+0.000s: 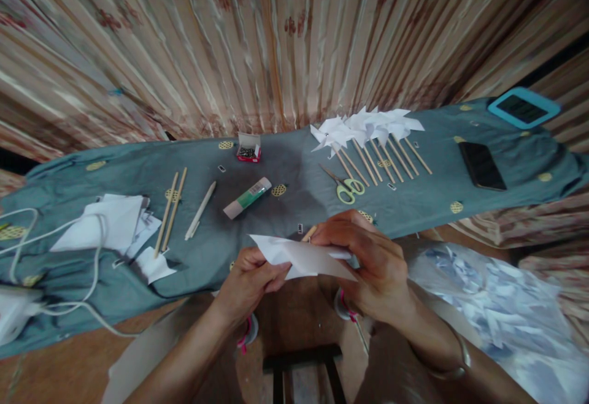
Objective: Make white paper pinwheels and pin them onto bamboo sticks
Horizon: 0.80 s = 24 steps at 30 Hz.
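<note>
Holding a folded white paper (301, 257) above the surface's near edge (285, 232), left hand (253, 278) pinching one side, right hand (363, 257) gripping the other beside a wooden stick's tip (309, 233), scissors (347, 188) beyond.

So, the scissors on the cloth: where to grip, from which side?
I'd take the scissors by the yellow-green handle loops, from the wearer's side: they lie with loops nearer the person, blades pointing away. Come in slightly left, as a pinwheel stick ends close to the right.
</note>
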Tool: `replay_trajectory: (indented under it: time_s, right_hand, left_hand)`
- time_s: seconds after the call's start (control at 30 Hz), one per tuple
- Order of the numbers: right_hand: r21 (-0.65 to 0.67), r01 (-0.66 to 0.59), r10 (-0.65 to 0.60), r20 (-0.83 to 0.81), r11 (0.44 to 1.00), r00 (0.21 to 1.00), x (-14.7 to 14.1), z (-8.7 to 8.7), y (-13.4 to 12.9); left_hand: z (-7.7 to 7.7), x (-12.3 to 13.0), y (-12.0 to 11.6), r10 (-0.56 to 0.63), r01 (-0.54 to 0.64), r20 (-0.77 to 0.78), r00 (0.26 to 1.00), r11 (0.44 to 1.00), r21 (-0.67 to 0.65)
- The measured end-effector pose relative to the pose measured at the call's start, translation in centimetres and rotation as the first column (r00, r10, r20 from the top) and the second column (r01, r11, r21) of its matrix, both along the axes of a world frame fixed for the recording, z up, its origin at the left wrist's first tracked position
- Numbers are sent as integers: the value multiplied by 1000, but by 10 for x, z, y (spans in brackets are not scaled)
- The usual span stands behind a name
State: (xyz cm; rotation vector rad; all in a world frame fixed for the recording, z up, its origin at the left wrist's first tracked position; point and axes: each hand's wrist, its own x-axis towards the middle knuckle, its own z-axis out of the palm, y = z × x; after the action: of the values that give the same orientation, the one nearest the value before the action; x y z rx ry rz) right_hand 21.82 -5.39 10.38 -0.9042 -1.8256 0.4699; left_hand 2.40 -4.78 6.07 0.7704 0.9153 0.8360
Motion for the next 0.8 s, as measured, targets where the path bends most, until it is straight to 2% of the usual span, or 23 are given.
replay_trajectory:
  time_s: [0.17, 0.3, 0.47, 0.63, 0.8]
  right_hand:
    - [-193, -4, -25, -144, 981, 989, -3, 0, -1]
    - [-367, -44, -77, -309, 929, 948, -7, -1, 0]
    - [-577, -117, -159, -405, 808, 901, -8, -6, 6]
    - [-684, -210, -210, -476, 699, 854, -5, -20, 21]
    - [-786, -326, -227, -499, 526, 837, -1, -33, 34]
  left_hand:
    - [-4, -2, -1, 10, -10, -38, 999, 1000, -11]
    - [-3, 0, 0, 21, -22, -30, 999, 999, -23]
    - [-6, 4, 2, 45, -45, -7, 999, 999, -29]
    - [1, 14, 3, 72, -70, 23, 997, 994, -79]
    - [-1, 23, 0, 99, -92, 41, 994, 984, -150]
